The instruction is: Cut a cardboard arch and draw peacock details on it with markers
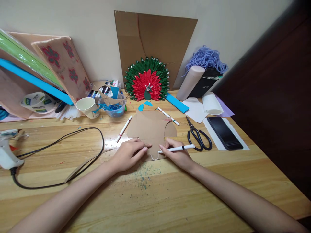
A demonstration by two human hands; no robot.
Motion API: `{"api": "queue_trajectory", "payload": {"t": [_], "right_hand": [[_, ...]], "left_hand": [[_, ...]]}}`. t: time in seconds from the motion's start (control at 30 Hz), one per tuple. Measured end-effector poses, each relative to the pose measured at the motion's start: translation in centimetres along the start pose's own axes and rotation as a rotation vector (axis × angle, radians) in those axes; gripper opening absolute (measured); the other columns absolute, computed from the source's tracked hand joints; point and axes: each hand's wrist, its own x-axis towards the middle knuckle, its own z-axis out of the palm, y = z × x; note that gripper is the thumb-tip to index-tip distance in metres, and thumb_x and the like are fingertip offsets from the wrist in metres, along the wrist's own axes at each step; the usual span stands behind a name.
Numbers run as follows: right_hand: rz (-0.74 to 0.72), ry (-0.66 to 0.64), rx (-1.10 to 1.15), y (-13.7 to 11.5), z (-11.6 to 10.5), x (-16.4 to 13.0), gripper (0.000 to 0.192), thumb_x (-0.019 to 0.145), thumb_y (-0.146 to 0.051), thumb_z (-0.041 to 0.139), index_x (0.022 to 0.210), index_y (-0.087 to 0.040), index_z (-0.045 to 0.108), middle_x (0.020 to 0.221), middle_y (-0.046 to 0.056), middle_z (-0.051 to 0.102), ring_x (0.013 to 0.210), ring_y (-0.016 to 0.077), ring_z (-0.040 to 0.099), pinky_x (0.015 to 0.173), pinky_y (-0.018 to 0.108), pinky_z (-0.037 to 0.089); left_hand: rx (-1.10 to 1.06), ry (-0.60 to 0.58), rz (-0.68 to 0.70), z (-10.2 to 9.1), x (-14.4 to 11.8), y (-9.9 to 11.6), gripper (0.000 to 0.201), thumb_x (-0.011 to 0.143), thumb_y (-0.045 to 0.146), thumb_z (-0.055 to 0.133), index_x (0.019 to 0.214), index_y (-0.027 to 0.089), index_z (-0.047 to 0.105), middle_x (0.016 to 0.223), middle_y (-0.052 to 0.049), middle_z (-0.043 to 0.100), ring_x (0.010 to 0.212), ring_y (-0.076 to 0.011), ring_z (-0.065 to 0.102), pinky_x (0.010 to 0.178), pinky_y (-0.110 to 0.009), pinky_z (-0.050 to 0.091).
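Observation:
A piece of brown cardboard [150, 129] with a rounded top edge lies on the table in front of me. My left hand [130, 152] rests on its left part, fingers stretched out and pressing it down. Pinched in my right hand [178, 155] is a white marker [183, 148] with a black band. Its tip touches or hovers just over the cardboard, near a pale curved line [154, 158] by the near edge. Beside the cardboard lie a red-banded marker [123, 128] on the left and a green-banded marker [168, 116] at the upper right.
Black-handled scissors [198, 137] and a phone [224, 133] lie to the right. A glue gun [8, 149] with a looping black cord is at the left. Behind stand a paper cup [87, 107], a plastic tub [114, 110], a red-green peacock craft [147, 81] and a pinkish cylinder [190, 83].

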Motion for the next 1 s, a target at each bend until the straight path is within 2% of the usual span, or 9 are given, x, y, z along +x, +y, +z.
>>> {"api": "queue_trajectory", "payload": {"t": [0.57, 1.0], "right_hand": [[-0.042, -0.035, -0.059, 0.5, 0.08, 0.4, 0.032, 0.08, -0.034, 0.057, 0.057, -0.02, 0.04, 0.053, -0.004, 0.044, 0.051, 0.0108, 0.04, 0.049, 0.023, 0.027], [0.01, -0.049, -0.026, 0.64, -0.07, 0.65, 0.031, 0.08, -0.037, 0.057, 0.06, -0.019, 0.042, 0.055, -0.004, 0.046, 0.054, 0.0114, 0.041, 0.05, 0.022, 0.028]], "left_hand": [[-0.036, 0.031, -0.033, -0.34, -0.22, 0.59, 0.034, 0.094, 0.031, 0.034, 0.105, 0.022, 0.065, 0.101, -0.005, 0.069, 0.091, -0.0185, 0.058, 0.078, -0.031, 0.045], [-0.04, 0.024, -0.05, -0.31, -0.3, 0.62, 0.031, 0.093, 0.029, 0.036, 0.109, 0.024, 0.063, 0.1, -0.003, 0.068, 0.091, -0.018, 0.057, 0.078, -0.03, 0.043]]}}
